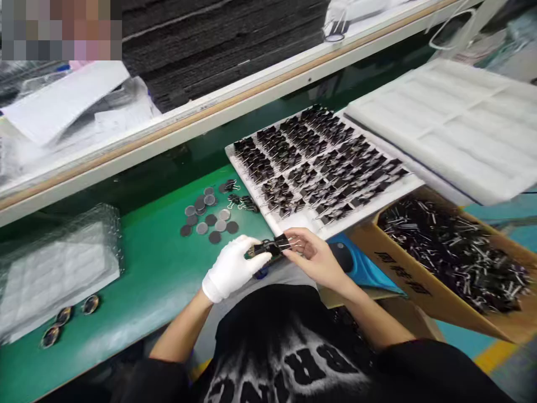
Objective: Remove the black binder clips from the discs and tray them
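Black binder clips (272, 246) are held between my two hands, low over the table's front edge. My left hand (235, 264), in a white glove, is closed on their left end, where its fingers hide part of what is held. My bare right hand (315, 260) pinches the right end, by the silvery wire handles. Just beyond, a white tray (308, 219) holds rows of binder clips. Several round dark and grey discs (211, 219) lie on the green table (155, 274), and a few loose binder clips (242, 202) rest against the tray's left side.
An open cardboard box (403, 274) at right is heaped with binder clips. Behind it lies a white compartmented tray (453, 120). Clear plastic trays (62, 263) and three round gold-rimmed pieces (90, 304) sit at left. A raised ledge (201, 126) runs along the back.
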Demonstrator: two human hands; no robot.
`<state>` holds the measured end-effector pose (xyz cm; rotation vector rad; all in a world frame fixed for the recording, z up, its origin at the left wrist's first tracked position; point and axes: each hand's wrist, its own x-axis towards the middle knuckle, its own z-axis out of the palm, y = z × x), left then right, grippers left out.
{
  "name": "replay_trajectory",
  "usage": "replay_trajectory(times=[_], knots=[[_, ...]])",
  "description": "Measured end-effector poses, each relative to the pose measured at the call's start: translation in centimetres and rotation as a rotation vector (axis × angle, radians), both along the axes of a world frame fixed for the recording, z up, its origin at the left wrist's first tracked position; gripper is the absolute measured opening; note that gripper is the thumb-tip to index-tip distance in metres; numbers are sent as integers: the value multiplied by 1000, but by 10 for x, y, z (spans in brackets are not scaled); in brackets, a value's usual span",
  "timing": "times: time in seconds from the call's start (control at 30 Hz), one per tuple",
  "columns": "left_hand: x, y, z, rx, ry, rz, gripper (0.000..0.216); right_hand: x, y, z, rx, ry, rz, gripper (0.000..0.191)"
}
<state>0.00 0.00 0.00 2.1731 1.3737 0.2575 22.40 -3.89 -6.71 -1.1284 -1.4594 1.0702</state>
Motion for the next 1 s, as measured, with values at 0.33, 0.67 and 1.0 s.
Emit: replay_trajectory(times=[0.33,0.67,1.0], knots=[[97,35,-42,395,362,-25,38,30,10,-27,117,-726,-802,24],[99,21,-54,490,309,87,39,23,13,-21,169,-881,-747,23],[-94,-16,-66,724,301,763,54,-54,27,-3,453,-749,-138,23]])
